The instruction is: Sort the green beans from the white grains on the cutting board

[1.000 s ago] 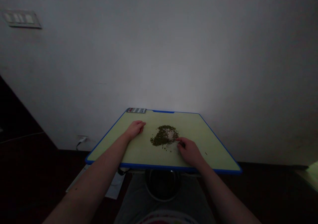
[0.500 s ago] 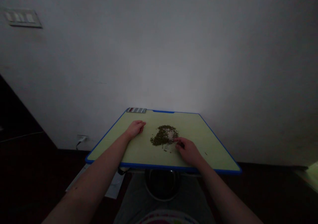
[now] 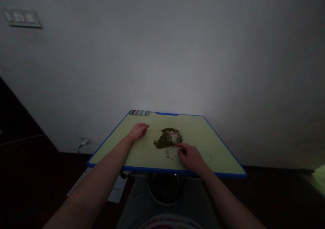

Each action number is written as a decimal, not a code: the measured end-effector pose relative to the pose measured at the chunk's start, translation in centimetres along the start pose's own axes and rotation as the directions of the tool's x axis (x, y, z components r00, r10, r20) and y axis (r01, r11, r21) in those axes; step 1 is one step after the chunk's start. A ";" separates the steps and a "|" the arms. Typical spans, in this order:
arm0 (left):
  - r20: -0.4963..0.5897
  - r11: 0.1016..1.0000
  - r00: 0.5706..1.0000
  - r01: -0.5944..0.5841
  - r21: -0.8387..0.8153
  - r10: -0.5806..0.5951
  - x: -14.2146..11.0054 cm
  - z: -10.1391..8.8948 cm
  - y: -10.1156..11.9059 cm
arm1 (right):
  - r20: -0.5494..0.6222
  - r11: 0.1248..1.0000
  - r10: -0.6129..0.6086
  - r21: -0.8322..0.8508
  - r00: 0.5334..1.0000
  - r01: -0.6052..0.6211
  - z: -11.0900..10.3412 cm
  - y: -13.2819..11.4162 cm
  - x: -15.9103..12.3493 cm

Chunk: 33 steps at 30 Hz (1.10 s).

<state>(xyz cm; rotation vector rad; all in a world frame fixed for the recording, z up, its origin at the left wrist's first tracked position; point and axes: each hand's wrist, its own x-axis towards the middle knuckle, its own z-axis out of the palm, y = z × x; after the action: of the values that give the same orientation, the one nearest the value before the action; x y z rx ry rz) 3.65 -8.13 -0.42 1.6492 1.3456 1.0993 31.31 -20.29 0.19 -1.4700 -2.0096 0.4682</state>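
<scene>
**Right hand [image 3: 191, 158] works beside a heap of dark-green grains [image 3: 165, 141]**
Its grip is half closed at a pale translucent patch [image 3: 172, 152], near side of the heap; any hold can't be told. The left hand [image 3: 138, 131], farther off, rests empty on the blue-rimmed board [image 3: 193, 127].

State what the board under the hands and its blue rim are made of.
The board looks like smooth, matte pale-green plastic, with no wood grain, though laminate is possible. The rim looks like blue plastic, a separate strip along the edge.
</scene>
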 end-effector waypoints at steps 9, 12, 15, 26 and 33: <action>0.005 1.000 1.000 -0.021 0.014 0.021 0.2 -0.2 -0.7 | 0.036 0.999 0.027 0.024 0.999 -0.027 -0.5 -0.2 -1.7; 0.012 1.000 1.000 -0.023 0.013 0.023 0.2 -0.2 -0.5 | 0.052 0.999 0.038 0.034 0.998 -0.040 -0.7 -0.4 -2.3; 0.000 1.000 1.000 -0.010 0.008 0.010 0.1 -0.1 -0.2 | 0.072 0.997 0.052 0.051 0.996 -0.055 -0.6 -0.6 -2.9; -0.002 1.000 1.000 0.000 -0.027 0.000 -0.2 -0.1 0.0 | 0.050 0.992 0.024 0.125 0.998 -0.030 -0.7 -0.4 -2.2; -0.004 1.000 1.000 0.016 -0.016 -0.016 -0.3 0.0 0.3 | 0.068 0.984 -0.132 0.132 0.989 0.122 0.7 -2.4 1.4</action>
<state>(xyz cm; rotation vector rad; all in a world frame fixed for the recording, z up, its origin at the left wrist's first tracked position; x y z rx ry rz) 3.76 -8.50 -0.19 1.6230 1.3469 1.1018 28.79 -19.69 1.47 -1.2555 -2.0772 0.5950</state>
